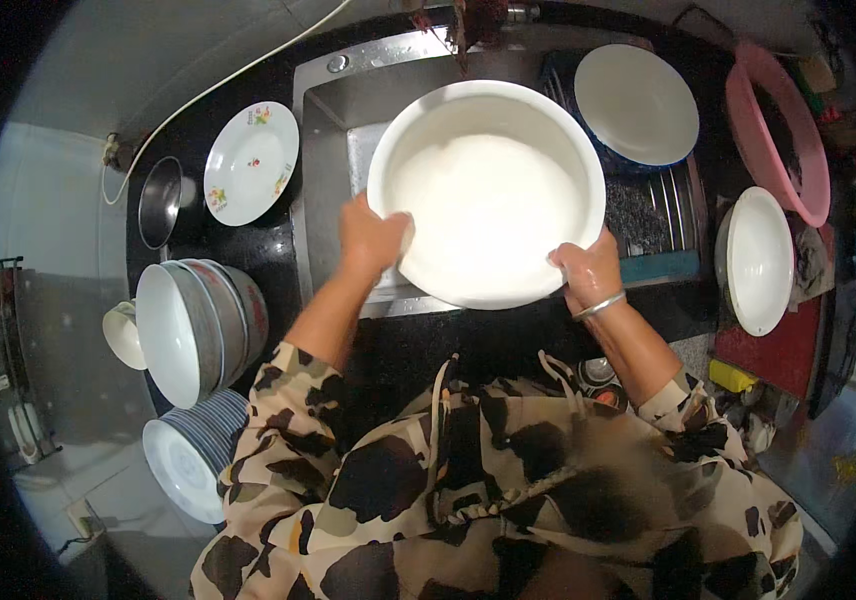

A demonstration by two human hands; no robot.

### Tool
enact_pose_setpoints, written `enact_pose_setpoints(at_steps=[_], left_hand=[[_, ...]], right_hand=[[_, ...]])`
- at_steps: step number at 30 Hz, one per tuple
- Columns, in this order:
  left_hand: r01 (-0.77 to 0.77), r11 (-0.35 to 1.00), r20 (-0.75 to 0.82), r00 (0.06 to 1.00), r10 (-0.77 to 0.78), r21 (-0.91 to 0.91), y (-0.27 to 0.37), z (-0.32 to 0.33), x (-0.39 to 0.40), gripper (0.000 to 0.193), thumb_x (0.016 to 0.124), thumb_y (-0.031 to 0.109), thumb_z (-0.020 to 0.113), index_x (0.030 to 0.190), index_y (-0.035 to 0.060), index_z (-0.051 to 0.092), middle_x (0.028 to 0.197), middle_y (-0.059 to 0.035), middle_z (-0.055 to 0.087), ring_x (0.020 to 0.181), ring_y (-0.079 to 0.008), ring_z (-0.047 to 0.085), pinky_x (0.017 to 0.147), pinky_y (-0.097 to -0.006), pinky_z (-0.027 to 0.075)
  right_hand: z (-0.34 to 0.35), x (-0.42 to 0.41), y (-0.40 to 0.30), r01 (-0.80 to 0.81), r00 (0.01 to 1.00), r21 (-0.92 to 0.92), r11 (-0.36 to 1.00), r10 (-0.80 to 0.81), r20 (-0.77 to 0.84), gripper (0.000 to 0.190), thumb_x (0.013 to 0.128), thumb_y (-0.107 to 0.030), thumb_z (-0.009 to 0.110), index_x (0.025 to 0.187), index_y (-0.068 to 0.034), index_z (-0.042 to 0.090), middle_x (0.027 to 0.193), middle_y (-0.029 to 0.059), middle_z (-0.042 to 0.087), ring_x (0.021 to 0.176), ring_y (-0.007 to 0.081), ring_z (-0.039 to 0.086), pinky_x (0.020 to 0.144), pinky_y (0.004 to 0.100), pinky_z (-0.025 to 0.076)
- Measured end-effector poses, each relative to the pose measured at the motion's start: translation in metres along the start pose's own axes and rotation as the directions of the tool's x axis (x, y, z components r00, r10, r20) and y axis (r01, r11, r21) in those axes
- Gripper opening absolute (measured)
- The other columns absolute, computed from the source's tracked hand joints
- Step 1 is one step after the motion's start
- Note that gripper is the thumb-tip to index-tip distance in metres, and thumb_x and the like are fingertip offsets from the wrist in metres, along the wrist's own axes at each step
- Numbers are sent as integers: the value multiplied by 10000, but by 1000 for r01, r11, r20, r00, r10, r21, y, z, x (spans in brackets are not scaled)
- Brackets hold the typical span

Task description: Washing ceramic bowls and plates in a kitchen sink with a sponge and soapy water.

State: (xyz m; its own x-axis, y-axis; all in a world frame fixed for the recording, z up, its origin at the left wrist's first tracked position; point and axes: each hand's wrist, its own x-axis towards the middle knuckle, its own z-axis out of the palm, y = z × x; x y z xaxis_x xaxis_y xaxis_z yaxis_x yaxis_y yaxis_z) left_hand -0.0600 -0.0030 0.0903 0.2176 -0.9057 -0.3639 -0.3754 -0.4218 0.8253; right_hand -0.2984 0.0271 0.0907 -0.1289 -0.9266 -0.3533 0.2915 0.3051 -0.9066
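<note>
Between my hands is a large white basin (491,195), held over the stainless steel sink (326,195). My left hand (371,236) grips its lower left rim, thumb on the inside. On the lower right rim is my right hand (593,270), its thumb also over the edge and a silver bangle at the wrist. The inside of the basin faces up towards me and looks bright and washed out, so I cannot tell whether it holds any liquid. The basin hides much of the sink.
Left stand a floral plate (251,165), a metal ladle (160,202), stacked bowls (172,337), a cup (124,335) and a striped bowl (187,465). Right are a white bowl (638,105) over a rack (672,202), an oval white bowl (760,262) and a pink basin (780,142).
</note>
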Motion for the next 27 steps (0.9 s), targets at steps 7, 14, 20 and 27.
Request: enact_pose_setpoints(at_steps=[7,14,20,27], left_hand=[[-461,657,-178,722,668,596,25,5,33,511,631,184,695,1031,-28,458,842,-218,584,776,-358,573,694,-387,463],[-370,628,-111,798,592,684,25,28,46,800,591,257,734,1216,48,280,1089,-174,463,991,-304,490,802,-364,428],[-109,943,55,994,97,313,19,25,46,588,600,19,616,1139,-18,384,998,-172,533,859,-309,563,748,-359,468],[299,803,492,871,-9,-515,44,4,-5,490,570,30,563,1040,-68,469,835,-158,575,711,-243,600,629,-332,504]], right_hand=[[9,4,1,43,999,-103,994,-44,-9,461,551,82,443,1012,80,447,856,114,537,718,185,529,606,251,435],[3,11,14,123,990,-181,976,-133,-44,462,563,81,432,1024,83,443,865,120,538,717,183,527,602,252,433],[-9,10,9,44,992,-159,986,-62,-108,462,563,82,436,1025,88,442,860,130,538,705,198,543,599,260,447],[-27,19,3,-327,944,212,921,330,18,381,568,71,459,949,92,458,786,153,533,682,257,569,566,357,491]])
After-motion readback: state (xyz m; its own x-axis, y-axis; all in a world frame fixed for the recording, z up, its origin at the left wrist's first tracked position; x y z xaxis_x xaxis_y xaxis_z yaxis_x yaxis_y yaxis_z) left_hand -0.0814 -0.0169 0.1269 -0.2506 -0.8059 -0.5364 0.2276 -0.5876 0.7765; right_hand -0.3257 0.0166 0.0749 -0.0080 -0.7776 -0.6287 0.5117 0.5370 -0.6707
